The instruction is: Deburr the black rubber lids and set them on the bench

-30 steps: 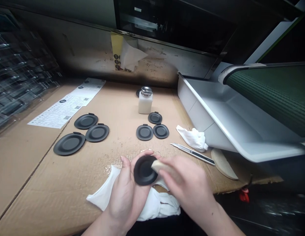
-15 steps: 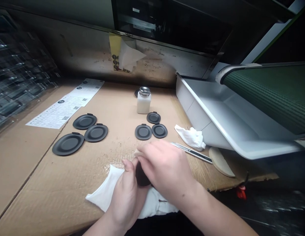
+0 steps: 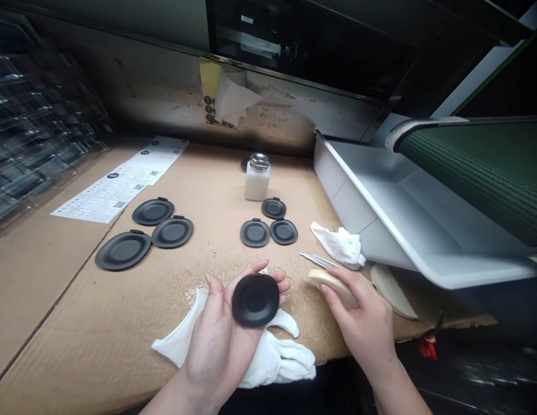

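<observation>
On the palm of my left hand (image 3: pixel 216 340) rests a small black dish-shaped lid (image 3: pixel 255 301), face up, with the fingers curled under and beside it. My right hand (image 3: pixel 365 317) pinches a cream felt-like pad (image 3: pixel 335 286) between thumb and fingers, just above the cardboard. Beneath my left hand lie a white cloth (image 3: pixel 181 337) and a white glove (image 3: pixel 289 360). Close to my right hand are a utility knife (image 3: pixel 318 259), partly covered by the fingers, and another half-round cream pad (image 3: pixel 393 291).
Several more black lids (image 3: pixel 123 250) lie in two groups on the cardboard (image 3: pixel 78 328). A white pump bottle (image 3: pixel 256 183) stands behind them. Printed label sheets (image 3: pixel 116 184) are at left. A crumpled white cloth (image 3: pixel 341 245) sits by the grey bin (image 3: pixel 359 184) at right.
My right hand has moved right, away from the lid, carrying the cream pad. My left hand has opened flatter, so the lid's face now shows.
</observation>
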A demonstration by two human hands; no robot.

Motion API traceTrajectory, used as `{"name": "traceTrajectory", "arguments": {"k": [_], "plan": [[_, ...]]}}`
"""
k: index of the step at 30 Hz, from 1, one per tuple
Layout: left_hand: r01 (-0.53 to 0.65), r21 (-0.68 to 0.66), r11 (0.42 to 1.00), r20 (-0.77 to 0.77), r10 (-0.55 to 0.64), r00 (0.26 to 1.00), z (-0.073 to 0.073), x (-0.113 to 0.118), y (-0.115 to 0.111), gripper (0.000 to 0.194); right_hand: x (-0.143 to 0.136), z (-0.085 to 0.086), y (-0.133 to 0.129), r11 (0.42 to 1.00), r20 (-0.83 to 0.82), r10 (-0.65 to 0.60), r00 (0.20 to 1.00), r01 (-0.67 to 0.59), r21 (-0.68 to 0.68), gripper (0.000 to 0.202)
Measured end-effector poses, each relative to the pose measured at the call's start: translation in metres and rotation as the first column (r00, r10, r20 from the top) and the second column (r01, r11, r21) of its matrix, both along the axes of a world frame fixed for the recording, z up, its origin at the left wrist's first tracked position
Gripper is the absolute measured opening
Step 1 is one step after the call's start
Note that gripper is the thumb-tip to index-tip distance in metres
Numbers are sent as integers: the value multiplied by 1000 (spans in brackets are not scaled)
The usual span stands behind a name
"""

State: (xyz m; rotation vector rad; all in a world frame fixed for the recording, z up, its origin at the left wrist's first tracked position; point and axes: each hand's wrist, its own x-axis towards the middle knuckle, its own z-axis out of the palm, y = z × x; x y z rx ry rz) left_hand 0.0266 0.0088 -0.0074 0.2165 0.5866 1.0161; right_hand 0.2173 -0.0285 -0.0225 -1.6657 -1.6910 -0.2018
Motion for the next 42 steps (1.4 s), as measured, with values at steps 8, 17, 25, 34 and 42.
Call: {"name": "traceTrajectory", "arguments": {"k": [8, 17, 25, 34, 42], "plan": [[-12, -23, 1000, 20, 13, 1000, 4, 0, -1, 58, 0, -2, -7, 999, -39, 42, 998, -41, 30, 21], [22, -16, 1000, 45, -21, 999, 3, 1, -2, 41, -47, 14, -13, 814, -10, 556, 831, -542, 209, 28], [31, -33, 999, 29, -31, 999, 1, -1, 1, 34, -39, 11, 16, 829, -57, 537, 842, -515, 218, 42], [-22, -104, 994, -56, 16, 998, 9, 0, 0, 28, -21, 22, 20, 988, -233, 120, 965, -94, 123, 23], [10, -67, 998, 69, -5, 998, 3, -1, 0, 43, 1, 2, -2, 997, -111, 69, 991, -64, 47, 18]]}}
